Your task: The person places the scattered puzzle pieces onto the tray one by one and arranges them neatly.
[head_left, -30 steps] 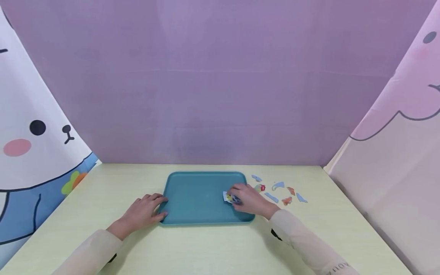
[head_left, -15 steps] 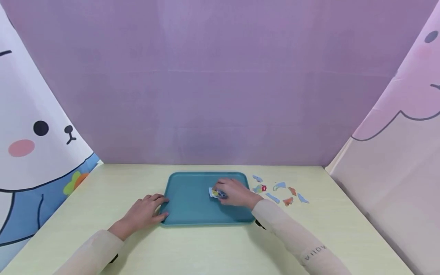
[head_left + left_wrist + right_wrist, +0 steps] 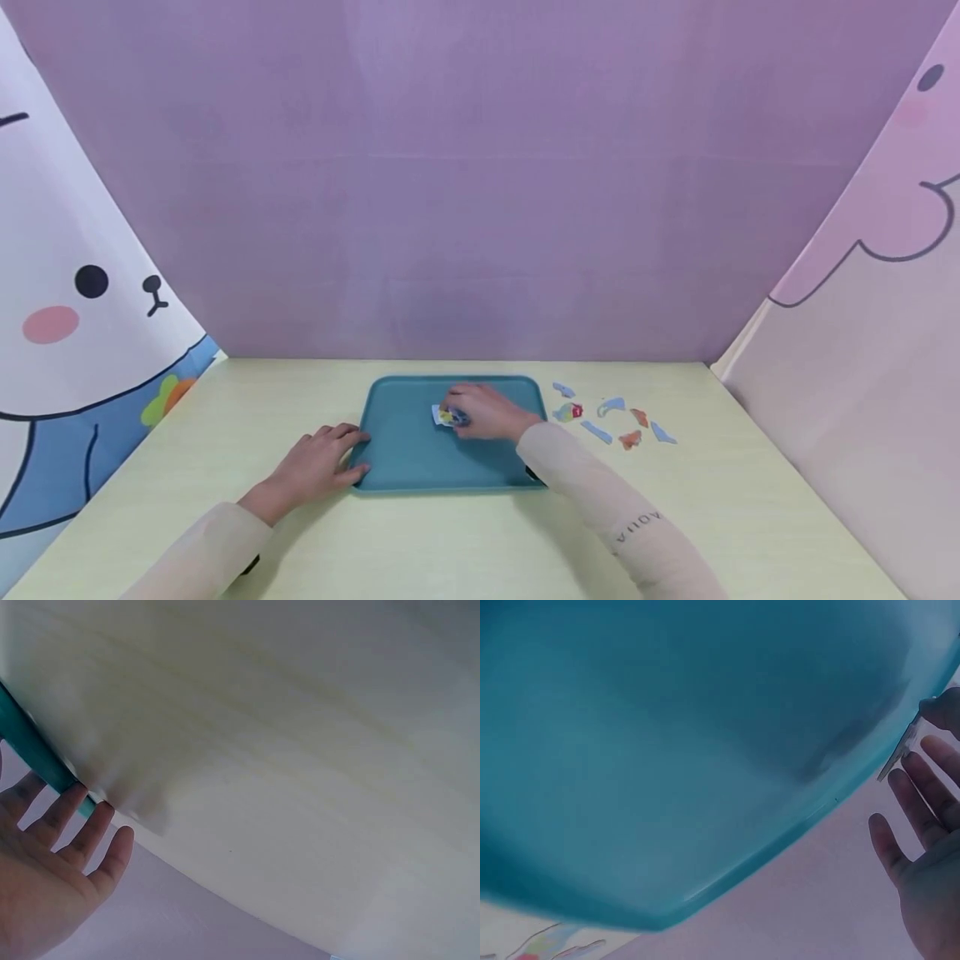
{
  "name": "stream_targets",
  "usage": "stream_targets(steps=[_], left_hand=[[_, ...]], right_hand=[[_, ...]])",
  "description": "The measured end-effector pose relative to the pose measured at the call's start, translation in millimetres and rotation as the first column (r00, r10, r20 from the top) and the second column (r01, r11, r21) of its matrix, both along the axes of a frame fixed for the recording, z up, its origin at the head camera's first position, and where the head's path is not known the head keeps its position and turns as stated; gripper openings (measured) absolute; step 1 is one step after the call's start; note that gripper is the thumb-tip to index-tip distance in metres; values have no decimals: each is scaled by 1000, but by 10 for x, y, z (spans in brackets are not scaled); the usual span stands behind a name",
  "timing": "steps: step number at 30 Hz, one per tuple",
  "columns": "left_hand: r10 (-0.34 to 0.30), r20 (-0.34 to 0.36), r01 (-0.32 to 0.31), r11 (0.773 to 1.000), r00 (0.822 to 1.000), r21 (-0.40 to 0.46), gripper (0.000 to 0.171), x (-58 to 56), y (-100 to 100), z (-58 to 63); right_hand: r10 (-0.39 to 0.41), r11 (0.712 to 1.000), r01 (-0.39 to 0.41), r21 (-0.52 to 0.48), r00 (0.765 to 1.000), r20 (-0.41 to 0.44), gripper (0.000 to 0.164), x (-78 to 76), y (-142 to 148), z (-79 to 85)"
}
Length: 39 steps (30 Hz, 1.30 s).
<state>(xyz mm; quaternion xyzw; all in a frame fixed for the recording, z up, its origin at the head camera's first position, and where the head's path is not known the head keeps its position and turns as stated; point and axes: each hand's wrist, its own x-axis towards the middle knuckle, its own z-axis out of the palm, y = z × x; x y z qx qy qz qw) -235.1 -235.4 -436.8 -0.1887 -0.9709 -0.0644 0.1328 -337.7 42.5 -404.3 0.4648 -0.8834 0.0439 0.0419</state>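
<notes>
A shallow teal tray (image 3: pixel 405 454) lies on the pale table. Over its middle, my right hand (image 3: pixel 483 412) pinches a flat, printed puzzle piece (image 3: pixel 442 415), white, yellow and blue, partly covered by the fingers. The right wrist view shows the piece's thin edge (image 3: pixel 898 754) between thumb and fingertips, close over the tray. My left hand (image 3: pixel 318 462) rests at the tray's left rim, thumb and fingertips touching it. In the left wrist view, its fingers (image 3: pixel 94 832) are nearly straight along the teal rim (image 3: pixel 34 746).
Several flat, irregular pieces lie on the table right of the tray: light blue ones such as a long strip (image 3: pixel 597 432), orange ones (image 3: pixel 630 439), and a green and red one (image 3: pixel 568 412). A purple cloth (image 3: pixel 480 208) hangs behind the table, with printed cloths at both sides.
My right hand has moved left and slightly away from me across the tray, carrying the puzzle piece from the tray's right side to its middle. My left hand has stayed at the rim.
</notes>
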Motion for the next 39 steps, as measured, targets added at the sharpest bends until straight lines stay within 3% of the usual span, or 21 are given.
stream_targets(steps=[7,29,39], left_hand=[[-2,-2,2,1000,1000,6,45,1,3,-4],[13,39,-13,1000,999,0,45,-17,-18,-16],[-12,9,12,1000,1000,10,44,-12,-3,-1]], right_hand=[[-37,999,36,21,999,37,37,-54,-175,10],[-67,997,66,29,997,27,36,-244,-658,-51],[-89,995,89,44,996,-13,35,-321,-749,-37]])
